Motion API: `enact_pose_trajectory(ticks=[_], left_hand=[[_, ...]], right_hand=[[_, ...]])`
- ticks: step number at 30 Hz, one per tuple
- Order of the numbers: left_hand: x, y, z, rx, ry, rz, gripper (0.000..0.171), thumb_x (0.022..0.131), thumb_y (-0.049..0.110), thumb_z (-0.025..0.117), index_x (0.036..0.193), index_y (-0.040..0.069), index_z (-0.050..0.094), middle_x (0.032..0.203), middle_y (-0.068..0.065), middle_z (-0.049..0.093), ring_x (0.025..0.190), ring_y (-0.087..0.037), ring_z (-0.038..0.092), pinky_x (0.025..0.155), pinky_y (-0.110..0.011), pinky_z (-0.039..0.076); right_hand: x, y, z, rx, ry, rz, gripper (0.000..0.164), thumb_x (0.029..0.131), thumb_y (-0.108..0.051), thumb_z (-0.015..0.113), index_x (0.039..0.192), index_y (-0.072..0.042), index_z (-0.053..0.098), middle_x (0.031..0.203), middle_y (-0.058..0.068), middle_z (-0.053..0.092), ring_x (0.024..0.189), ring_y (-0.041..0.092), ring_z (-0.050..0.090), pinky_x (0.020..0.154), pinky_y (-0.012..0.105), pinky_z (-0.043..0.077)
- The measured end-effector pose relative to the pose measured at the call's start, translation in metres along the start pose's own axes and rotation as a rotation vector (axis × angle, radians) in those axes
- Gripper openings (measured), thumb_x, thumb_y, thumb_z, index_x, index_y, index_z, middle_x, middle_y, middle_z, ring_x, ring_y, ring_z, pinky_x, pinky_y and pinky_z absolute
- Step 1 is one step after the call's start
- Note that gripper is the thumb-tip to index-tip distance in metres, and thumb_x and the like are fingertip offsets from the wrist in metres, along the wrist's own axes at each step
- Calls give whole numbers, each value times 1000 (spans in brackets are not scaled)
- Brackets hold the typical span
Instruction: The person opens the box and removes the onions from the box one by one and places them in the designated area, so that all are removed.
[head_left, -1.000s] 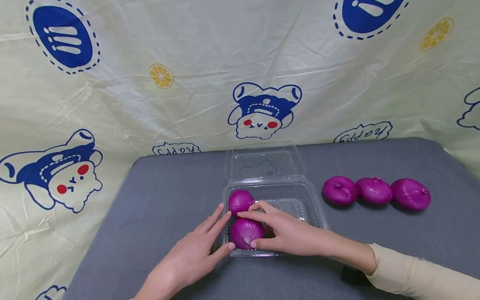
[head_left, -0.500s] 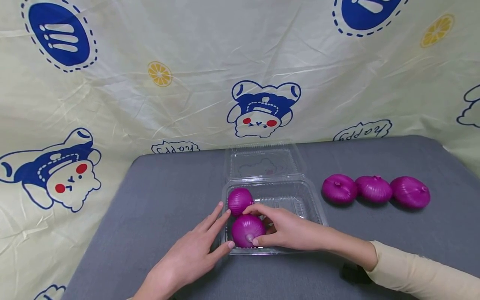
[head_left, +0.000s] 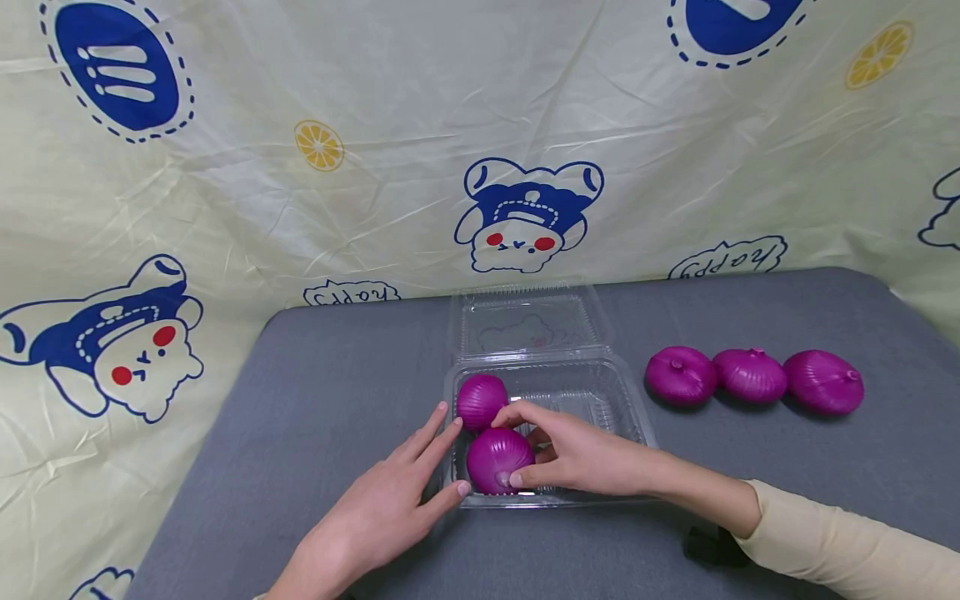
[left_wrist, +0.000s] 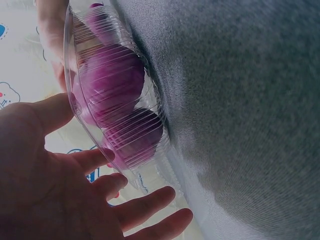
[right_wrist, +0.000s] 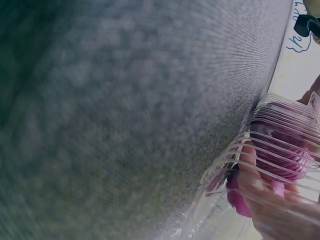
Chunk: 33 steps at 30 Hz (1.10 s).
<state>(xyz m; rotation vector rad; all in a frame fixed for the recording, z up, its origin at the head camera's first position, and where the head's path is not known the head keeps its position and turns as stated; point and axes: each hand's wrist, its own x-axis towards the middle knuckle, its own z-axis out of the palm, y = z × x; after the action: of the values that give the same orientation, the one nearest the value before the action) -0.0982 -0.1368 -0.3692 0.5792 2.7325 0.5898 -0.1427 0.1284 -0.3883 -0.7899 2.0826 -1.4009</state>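
A clear plastic clamshell container (head_left: 581, 400) lies with its lid (head_left: 525, 325) folded back. Inside, along the left wall, sit two purple onions, a far onion (head_left: 482, 402) and a near onion (head_left: 497, 460). My right hand (head_left: 573, 454) reaches in from the right and grips the near onion, thumb by its pale tip. Through the ribbed wall, the right wrist view shows that hand (right_wrist: 265, 200) beside the onion (right_wrist: 280, 145). My left hand (head_left: 393, 496) has its fingers spread at the container's left rim; in the left wrist view its thumb and index fingertip touch the rim.
Three more purple onions form a row on the grey cloth to the right: a left one (head_left: 680, 377), a middle one (head_left: 750, 376) and a right one (head_left: 823, 382). A patterned curtain (head_left: 390, 217) hangs behind the table (head_left: 322, 392).
In my right hand's grip, the near onion has shifted slightly right and tilted a little. The right hand moved with it. The left hand has stayed at the rim.
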Motion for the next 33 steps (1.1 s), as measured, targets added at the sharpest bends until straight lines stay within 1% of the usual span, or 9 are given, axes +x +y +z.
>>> enact_pose_trajectory(ticks=[7, 13, 18, 24, 28, 30, 33], left_hand=[[-1, 0, 1, 0, 8, 9, 73, 95, 65, 45, 157, 35, 23, 163, 13, 9, 141, -24, 34, 101, -54, 42], [-2, -1, 1, 0, 13, 18, 73, 95, 67, 43, 157, 36, 22, 163, 14, 7, 142, -23, 33, 100, -54, 43], [-2, -1, 1, 1, 14, 16, 73, 94, 68, 42, 157, 36, 22, 163, 14, 7, 142, -23, 33, 101, -54, 42], [-2, -1, 1, 2, 17, 21, 73, 94, 69, 40, 157, 36, 23, 163, 13, 8, 142, -24, 33, 100, -54, 42], [-2, -1, 1, 0, 16, 23, 73, 94, 69, 40, 157, 36, 23, 163, 14, 8, 142, -24, 33, 100, -53, 43], [-2, -1, 1, -1, 14, 23, 73, 95, 68, 41, 157, 36, 23, 163, 14, 8, 142, -24, 33, 100, -53, 43], [-2, -1, 0, -1, 11, 19, 72, 95, 67, 43, 157, 35, 23, 163, 13, 9, 141, -24, 33, 99, -54, 44]], right_hand=[[-1, -1, -3, 17, -14, 15, 60, 88, -24, 77, 141, -23, 49, 137, 3, 48, 116, 24, 55, 90, 30, 52], [0, 0, -4, 12, -6, 3, 53, 85, -20, 79, 134, -18, 56, 130, 4, 54, 112, 25, 57, 88, 29, 52], [1, 1, -5, 4, -3, -7, 52, 84, -21, 80, 131, -20, 57, 128, 2, 55, 112, 24, 57, 88, 31, 52], [0, 1, -5, 52, -15, -16, 54, 83, -19, 80, 131, -24, 56, 127, 2, 56, 113, 25, 56, 88, 37, 53], [1, 1, -5, 54, -10, -39, 54, 81, -20, 80, 129, -25, 56, 126, 1, 56, 113, 25, 55, 88, 40, 53], [1, 1, -6, 51, -7, -42, 53, 81, -20, 80, 128, -26, 56, 126, 0, 56, 113, 24, 56, 88, 40, 53], [2, 1, -6, 62, -15, -46, 54, 82, -20, 79, 130, -24, 55, 129, 1, 54, 113, 25, 56, 89, 38, 52]])
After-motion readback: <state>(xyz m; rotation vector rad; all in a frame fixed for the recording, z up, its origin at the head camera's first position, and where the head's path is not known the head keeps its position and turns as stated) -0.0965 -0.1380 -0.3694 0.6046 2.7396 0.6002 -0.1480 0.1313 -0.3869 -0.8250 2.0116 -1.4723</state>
